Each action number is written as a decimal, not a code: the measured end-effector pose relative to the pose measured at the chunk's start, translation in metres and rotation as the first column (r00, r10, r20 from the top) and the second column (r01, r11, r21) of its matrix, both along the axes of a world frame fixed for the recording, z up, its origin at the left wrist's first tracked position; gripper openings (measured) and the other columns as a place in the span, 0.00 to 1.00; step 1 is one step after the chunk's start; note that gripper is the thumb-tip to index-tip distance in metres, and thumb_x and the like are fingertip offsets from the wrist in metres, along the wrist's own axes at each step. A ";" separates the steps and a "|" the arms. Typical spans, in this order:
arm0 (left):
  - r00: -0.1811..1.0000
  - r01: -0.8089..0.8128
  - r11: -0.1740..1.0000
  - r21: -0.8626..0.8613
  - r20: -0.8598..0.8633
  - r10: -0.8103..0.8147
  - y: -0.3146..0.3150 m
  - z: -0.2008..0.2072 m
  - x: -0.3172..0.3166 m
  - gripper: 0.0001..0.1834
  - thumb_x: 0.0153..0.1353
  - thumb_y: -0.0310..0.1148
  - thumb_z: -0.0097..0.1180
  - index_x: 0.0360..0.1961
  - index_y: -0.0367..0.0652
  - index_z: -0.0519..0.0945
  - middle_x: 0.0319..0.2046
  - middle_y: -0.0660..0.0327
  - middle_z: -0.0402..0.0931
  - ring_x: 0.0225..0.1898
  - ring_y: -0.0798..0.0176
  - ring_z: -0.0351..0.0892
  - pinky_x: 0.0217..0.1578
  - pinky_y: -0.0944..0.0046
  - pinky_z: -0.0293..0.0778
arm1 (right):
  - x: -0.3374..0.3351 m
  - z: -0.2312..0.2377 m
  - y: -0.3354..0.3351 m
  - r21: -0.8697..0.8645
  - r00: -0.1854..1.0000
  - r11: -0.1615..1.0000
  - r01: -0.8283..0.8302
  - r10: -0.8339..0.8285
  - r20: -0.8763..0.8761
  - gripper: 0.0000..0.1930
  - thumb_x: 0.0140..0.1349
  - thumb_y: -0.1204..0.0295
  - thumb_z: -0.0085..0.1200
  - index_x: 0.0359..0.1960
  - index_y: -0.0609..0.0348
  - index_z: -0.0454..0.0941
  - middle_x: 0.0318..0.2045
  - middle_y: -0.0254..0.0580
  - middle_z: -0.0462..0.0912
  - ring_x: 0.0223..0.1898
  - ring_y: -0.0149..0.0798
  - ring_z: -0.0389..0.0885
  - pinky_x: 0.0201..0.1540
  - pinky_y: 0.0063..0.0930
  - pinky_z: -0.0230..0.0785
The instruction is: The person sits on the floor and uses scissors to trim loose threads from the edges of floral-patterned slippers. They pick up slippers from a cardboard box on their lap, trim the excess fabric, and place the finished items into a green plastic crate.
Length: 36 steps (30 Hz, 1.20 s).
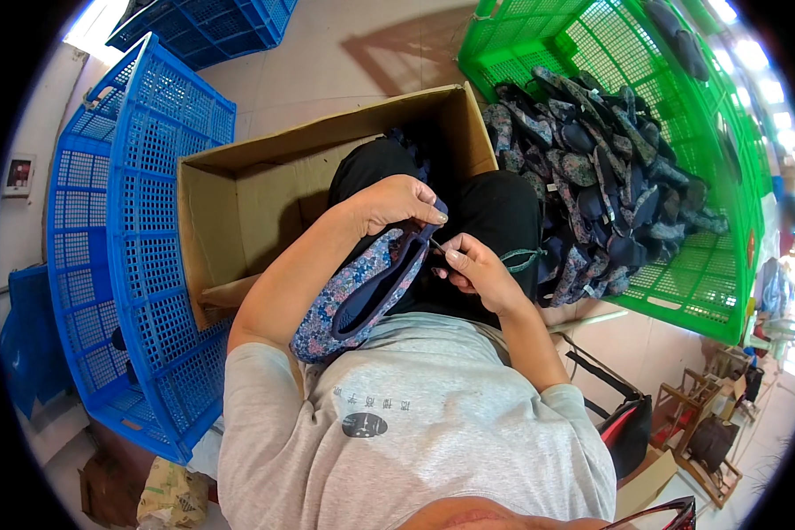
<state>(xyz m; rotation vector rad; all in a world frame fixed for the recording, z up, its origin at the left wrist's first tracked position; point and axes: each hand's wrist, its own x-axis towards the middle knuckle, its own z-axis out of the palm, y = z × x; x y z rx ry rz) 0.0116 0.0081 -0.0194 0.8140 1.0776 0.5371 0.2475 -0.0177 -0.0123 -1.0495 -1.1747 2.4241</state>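
A blue floral slipper (349, 296) with a navy lining lies slanted over my lap, its opening facing up. My left hand (397, 201) is closed on the slipper's navy end, thumb and fingers pinching the edge. Close beside it, my right hand (475, 269) is closed in a pinch at the same end. A thin dark thing shows between its fingertips and the slipper's edge, too small to name. On my right knee a teal cord loop (521, 258) rests against the black trousers.
An open cardboard box (216, 225) stands around my knees. Blue plastic crates (172, 247) are at left. A green crate (689, 283) at right holds a heap of dark floral slippers (592, 168). A black bag with red (627, 433) and wooden frames (711, 433) are at lower right.
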 end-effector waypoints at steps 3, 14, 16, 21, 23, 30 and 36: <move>1.000 0.001 1.000 0.013 -0.021 -0.001 0.001 0.002 0.002 0.08 0.56 0.30 0.66 0.25 0.39 0.82 0.21 0.66 0.76 0.24 0.71 0.72 0.29 0.70 0.69 | -0.002 -0.002 0.002 0.011 1.000 1.000 -0.009 0.009 -0.005 0.11 0.72 0.60 0.51 0.40 0.53 0.70 0.30 0.32 0.76 0.20 0.18 0.59 0.20 0.12 0.48; 0.999 -0.003 1.000 -0.003 -0.053 0.003 0.000 0.008 0.007 0.06 0.58 0.28 0.64 0.27 0.36 0.82 0.23 0.63 0.77 0.25 0.70 0.74 0.30 0.68 0.71 | -0.012 -0.001 0.008 0.004 0.999 1.000 -0.026 0.026 -0.018 0.10 0.72 0.60 0.51 0.38 0.51 0.71 0.28 0.32 0.76 0.19 0.17 0.57 0.19 0.11 0.46; 0.998 -0.017 1.000 -0.018 -0.056 0.016 -0.001 0.009 0.008 0.06 0.58 0.27 0.63 0.26 0.36 0.82 0.23 0.63 0.77 0.25 0.70 0.74 0.29 0.68 0.72 | -0.012 0.000 0.009 -0.024 0.999 0.999 -0.025 0.025 -0.033 0.10 0.72 0.60 0.51 0.38 0.50 0.71 0.28 0.32 0.76 0.18 0.17 0.57 0.18 0.11 0.45; 0.998 -0.024 0.999 -0.039 -0.063 0.022 -0.001 0.010 0.009 0.06 0.58 0.27 0.63 0.26 0.35 0.82 0.22 0.63 0.77 0.24 0.70 0.75 0.28 0.69 0.72 | -0.012 -0.001 0.011 -0.056 0.999 0.998 -0.025 0.023 -0.029 0.09 0.71 0.61 0.52 0.37 0.50 0.70 0.27 0.32 0.76 0.18 0.17 0.56 0.18 0.10 0.44; 0.998 -0.018 0.999 -0.030 -0.064 0.016 -0.001 0.009 0.009 0.06 0.58 0.27 0.63 0.27 0.35 0.82 0.22 0.63 0.78 0.23 0.70 0.75 0.27 0.69 0.72 | -0.012 -0.001 0.011 -0.056 0.999 0.998 -0.027 0.026 -0.022 0.09 0.71 0.61 0.52 0.37 0.49 0.70 0.27 0.31 0.76 0.18 0.16 0.56 0.18 0.10 0.44; 0.996 -0.036 0.999 -0.038 -0.079 0.033 -0.001 0.006 0.011 0.06 0.59 0.26 0.63 0.27 0.35 0.82 0.23 0.62 0.78 0.24 0.70 0.76 0.28 0.69 0.72 | -0.012 -0.002 0.010 -0.083 1.000 0.997 -0.002 0.002 -0.009 0.08 0.71 0.62 0.52 0.37 0.50 0.71 0.27 0.31 0.75 0.18 0.16 0.56 0.18 0.09 0.44; 0.997 -0.036 0.999 -0.033 -0.072 0.033 -0.001 0.008 0.010 0.06 0.58 0.26 0.63 0.26 0.35 0.81 0.22 0.63 0.78 0.24 0.71 0.75 0.27 0.69 0.72 | -0.013 -0.005 0.010 -0.099 0.999 0.995 0.010 -0.014 -0.036 0.08 0.71 0.62 0.52 0.38 0.51 0.71 0.26 0.31 0.75 0.18 0.16 0.57 0.17 0.09 0.44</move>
